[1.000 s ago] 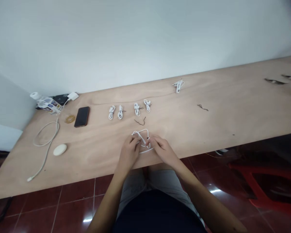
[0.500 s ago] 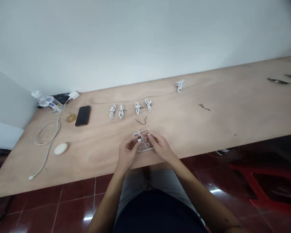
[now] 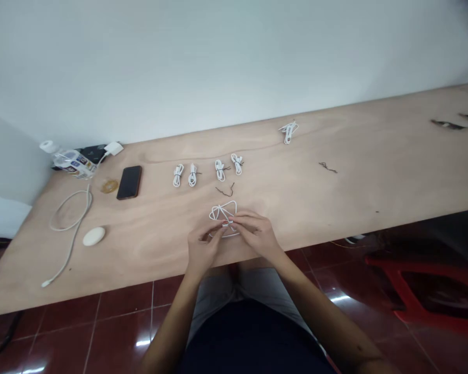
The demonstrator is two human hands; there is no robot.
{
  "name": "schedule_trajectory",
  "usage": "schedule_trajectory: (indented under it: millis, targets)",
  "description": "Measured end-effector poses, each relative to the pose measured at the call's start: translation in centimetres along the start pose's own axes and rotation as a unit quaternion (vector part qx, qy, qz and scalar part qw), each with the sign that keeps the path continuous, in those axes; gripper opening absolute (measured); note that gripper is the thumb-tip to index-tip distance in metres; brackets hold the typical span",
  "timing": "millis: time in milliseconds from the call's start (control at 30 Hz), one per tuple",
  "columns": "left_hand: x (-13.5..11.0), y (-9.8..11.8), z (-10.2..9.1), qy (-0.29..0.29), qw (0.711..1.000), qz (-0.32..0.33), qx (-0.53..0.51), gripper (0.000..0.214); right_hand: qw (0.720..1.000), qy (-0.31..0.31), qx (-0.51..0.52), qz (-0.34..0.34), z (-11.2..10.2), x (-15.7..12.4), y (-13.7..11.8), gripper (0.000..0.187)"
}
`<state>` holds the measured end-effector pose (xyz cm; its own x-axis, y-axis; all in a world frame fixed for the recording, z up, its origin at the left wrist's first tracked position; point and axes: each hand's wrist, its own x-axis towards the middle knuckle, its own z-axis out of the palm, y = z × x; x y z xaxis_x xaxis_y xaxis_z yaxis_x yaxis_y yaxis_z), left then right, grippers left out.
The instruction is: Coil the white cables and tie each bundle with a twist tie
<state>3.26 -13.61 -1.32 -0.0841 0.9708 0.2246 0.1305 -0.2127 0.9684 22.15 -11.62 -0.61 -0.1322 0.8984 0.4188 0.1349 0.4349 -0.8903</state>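
A loose white cable (image 3: 223, 212) lies in loops near the front edge of the wooden table (image 3: 335, 192). My left hand (image 3: 202, 248) and my right hand (image 3: 255, 233) meet over it, both pinching the cable where its plugs come together. Just beyond the loops lies a dark twist tie (image 3: 225, 190). Farther back stands a row of several small bundled white cables (image 3: 206, 172), each tied with a dark tie.
One more bundled cable (image 3: 288, 130) lies near the wall, a second loose twist tie (image 3: 327, 167) to the right. At the left are a black phone (image 3: 129, 182), a long white charger cable (image 3: 69, 223), a white oval object (image 3: 93, 236) and a plastic bottle (image 3: 67, 158). A red stool (image 3: 425, 291) stands on the floor.
My hands have drawn slightly nearer to me with the cable, and its loops have gathered into a tighter bunch. The view has shifted a little.
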Motion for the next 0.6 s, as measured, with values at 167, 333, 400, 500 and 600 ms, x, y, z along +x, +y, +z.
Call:
schedule_trajectory:
  millis: [167,333,400,500,600]
  targets:
    - [-0.1,0.6,0.1,-0.012,1.000,0.005,0.016,0.018,1.000,-0.016,-0.005,0.009,-0.3,-0.2,-0.3,0.021]
    - [0.0,1.0,0.1,-0.010,0.999,0.020,0.040,0.015,1.000,-0.022,-0.012,-0.001,-0.6,-0.1,-0.3,0.021]
    - [0.0,1.1,0.0,-0.011,0.999,0.022,0.046,0.015,0.999,-0.029,-0.018,-0.005,-0.6,-0.1,-0.3,0.021]
    - [0.0,1.1,0.1,-0.013,0.998,0.025,0.051,0.014,0.999,-0.032,-0.021,-0.019,-0.6,0.0,-0.5,0.019]
    - [-0.1,0.8,0.2,-0.015,0.999,0.024,0.042,0.014,0.999,-0.024,-0.018,-0.011,-0.4,-0.1,-0.6,0.017]
